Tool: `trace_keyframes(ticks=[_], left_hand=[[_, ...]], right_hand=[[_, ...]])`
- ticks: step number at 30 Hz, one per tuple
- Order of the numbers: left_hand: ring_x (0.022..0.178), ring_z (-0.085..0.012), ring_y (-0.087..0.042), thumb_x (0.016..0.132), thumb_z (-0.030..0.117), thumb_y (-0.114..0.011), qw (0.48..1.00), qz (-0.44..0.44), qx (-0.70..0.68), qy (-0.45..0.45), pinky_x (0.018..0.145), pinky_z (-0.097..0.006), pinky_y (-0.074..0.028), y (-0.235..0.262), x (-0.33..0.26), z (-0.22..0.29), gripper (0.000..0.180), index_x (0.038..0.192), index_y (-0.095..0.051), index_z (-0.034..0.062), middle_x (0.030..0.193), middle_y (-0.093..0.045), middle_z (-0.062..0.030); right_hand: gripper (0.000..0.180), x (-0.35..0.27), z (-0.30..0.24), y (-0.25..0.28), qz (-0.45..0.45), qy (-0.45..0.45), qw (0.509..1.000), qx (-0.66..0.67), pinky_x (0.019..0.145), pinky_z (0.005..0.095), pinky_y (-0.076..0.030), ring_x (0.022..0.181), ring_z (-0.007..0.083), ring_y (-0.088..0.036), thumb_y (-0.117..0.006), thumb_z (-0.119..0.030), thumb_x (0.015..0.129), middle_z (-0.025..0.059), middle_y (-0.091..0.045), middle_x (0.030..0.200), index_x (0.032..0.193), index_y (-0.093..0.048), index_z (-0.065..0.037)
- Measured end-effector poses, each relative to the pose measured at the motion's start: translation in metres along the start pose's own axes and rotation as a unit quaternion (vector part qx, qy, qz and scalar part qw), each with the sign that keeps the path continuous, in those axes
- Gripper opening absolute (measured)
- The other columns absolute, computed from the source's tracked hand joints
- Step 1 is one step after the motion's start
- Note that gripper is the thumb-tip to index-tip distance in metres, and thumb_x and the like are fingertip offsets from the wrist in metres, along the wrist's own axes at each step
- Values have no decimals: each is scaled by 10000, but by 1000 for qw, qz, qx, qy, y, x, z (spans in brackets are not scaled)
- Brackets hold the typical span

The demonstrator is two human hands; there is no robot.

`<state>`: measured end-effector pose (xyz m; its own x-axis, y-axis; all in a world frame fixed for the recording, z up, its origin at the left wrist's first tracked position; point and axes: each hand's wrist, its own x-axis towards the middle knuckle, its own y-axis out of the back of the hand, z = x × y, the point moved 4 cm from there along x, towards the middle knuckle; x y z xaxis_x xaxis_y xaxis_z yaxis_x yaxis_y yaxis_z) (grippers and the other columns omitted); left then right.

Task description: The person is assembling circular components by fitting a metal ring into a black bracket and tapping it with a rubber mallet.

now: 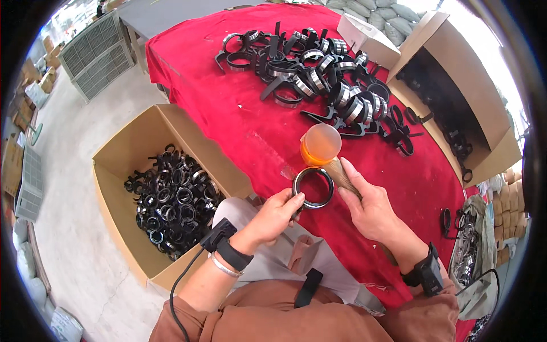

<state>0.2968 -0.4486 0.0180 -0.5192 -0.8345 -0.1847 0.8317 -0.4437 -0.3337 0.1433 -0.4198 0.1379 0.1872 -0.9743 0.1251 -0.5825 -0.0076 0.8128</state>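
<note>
The left hand (277,214) pinches the ring (317,204) at its near-left rim, thumb on top; the right hand (370,208) is wrapped around the wooden handle (342,175) of a mallet. Neither grasp is slack.

The ring lies to the right of and beyond the left thumb, its opening turned up toward the wearer, with red cloth (413,211) showing through. The left hand is the nearer one, being on it; the right sits just beside its other edge. The handle slants from the right palm away and leftward past the ring's right rim, so the orange head (321,145) stands beyond the far rim rather than over the opening. Whether handle and ring touch, or the ring meets the cloth, I cannot tell.

Farther out, a pile (307,74) of similar rings with black straps covers the table's far part. An open carton (114,199) of rings stands at the left.
</note>
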Motion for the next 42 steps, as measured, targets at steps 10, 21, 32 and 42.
trace_keyframes(ticks=[10,21,32,42], left_hand=[[495,-66,-487,916,287,-502,991,88,101,-16,457,-203,-394,7,10,11,302,756,-544,34,583,-526,-3],[499,-97,-420,894,273,-527,985,117,102,-79,469,-297,-369,8,10,6,344,675,-479,11,523,-455,-32],[545,-138,-407,891,259,-523,972,128,161,-114,518,-328,-385,3,10,6,322,720,-487,-11,568,-462,-95],[571,-120,-402,880,280,-538,980,124,133,-83,527,-328,-377,4,12,9,332,721,-497,-9,571,-443,-74]], right_hand=[[523,-13,-18,34,158,-88,951,250,481,191,-412,522,41,-448,-420,-82,915,-13,-491,673,1406,-247,-123],[518,-34,-15,26,108,-192,944,244,490,200,-418,532,58,-454,-412,-100,913,-1,-467,671,1404,-249,-124],[481,-101,-8,5,54,-175,978,102,648,302,-490,721,221,-634,-486,-29,850,191,-622,883,1305,-351,51],[526,-91,-2,10,22,-224,957,186,525,216,-433,547,53,-470,-474,-22,867,7,-518,685,1364,-305,-20]])
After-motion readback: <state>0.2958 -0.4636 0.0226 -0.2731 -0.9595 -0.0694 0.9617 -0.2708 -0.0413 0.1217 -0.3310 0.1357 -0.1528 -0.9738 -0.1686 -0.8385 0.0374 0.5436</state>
